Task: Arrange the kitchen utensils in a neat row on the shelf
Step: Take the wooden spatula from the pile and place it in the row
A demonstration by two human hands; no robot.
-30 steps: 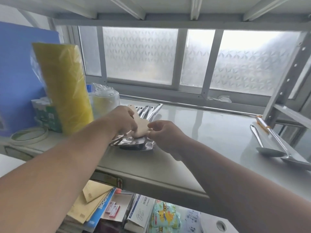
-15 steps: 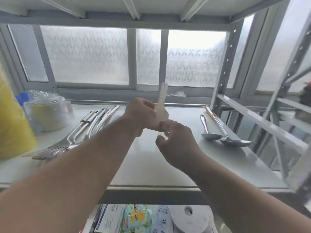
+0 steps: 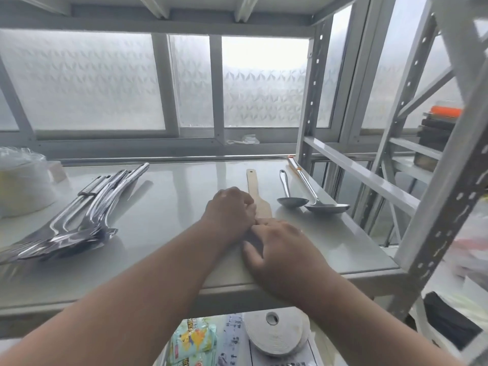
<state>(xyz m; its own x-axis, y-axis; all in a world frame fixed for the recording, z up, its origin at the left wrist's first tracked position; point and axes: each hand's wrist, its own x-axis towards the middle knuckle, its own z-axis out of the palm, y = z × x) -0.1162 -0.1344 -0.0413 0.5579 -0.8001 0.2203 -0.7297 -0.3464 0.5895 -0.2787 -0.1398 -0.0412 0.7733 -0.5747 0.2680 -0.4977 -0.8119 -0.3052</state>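
Note:
A wooden spatula point(image 3: 254, 190) lies flat on the white shelf point(image 3: 163, 207), its handle pointing toward the window. My left hand point(image 3: 229, 210) has curled fingers against the left edge of its blade. My right hand point(image 3: 278, 247) covers the blade's near end, fingers on top and thumb at the left side. Just right of the spatula lie a metal spoon point(image 3: 289, 198) and a longer metal ladle point(image 3: 318, 200), side by side with bowls toward me. A loose pile of metal utensils point(image 3: 87, 215) lies at the shelf's left.
A wrapped white roll point(image 3: 23, 186) stands at the far left. The rack's upright posts point(image 3: 307, 107) and braces close off the right side. Frosted windows run behind. Below the shelf are packets and a tape roll point(image 3: 274, 334).
The spatula was lifted off the utensil pile, carried right while held upright in both hands, and now lies flat on the shelf beside the spoon. The view swung right.

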